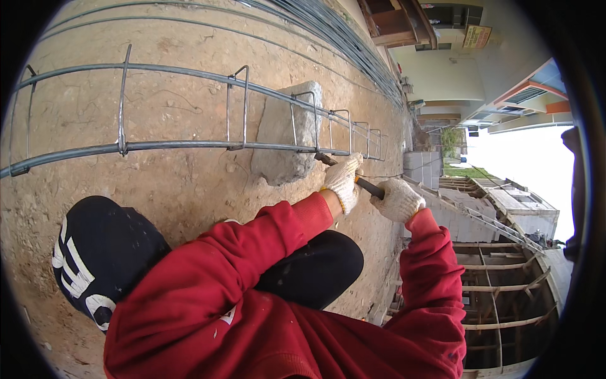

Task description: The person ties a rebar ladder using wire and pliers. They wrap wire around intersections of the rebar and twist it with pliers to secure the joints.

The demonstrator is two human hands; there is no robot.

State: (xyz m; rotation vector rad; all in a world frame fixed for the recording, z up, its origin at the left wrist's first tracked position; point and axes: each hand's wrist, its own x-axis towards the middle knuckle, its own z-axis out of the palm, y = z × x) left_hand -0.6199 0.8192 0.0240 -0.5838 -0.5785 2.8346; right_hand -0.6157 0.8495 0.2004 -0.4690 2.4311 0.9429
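My left hand [343, 182], in a white knitted work glove, closes around the middle of a hand tool [370, 187] with a black and yellow handle. The tool's dark, worn metal end [325, 158] points at the lower bar of a rebar cage [189, 144]; whether it touches cannot be told. My right hand [398, 200], gloved alike, grips the handle's other end. Both gloves hide much of the tool, so its exact kind is unclear. Bent wire stirrups [246, 106] join the cage's long steel bars. Beneath the cage is a rough concrete block [284, 130].
Long loose steel bars [341, 42] lie bundled on the bare dirt ground [180, 104] beyond the cage. My bent knees in dark trousers [109, 256] are close to it. Thin tie wire [388, 176] extends near my hands. Buildings [454, 76] and a timber-framed structure [502, 289] stand at the right.
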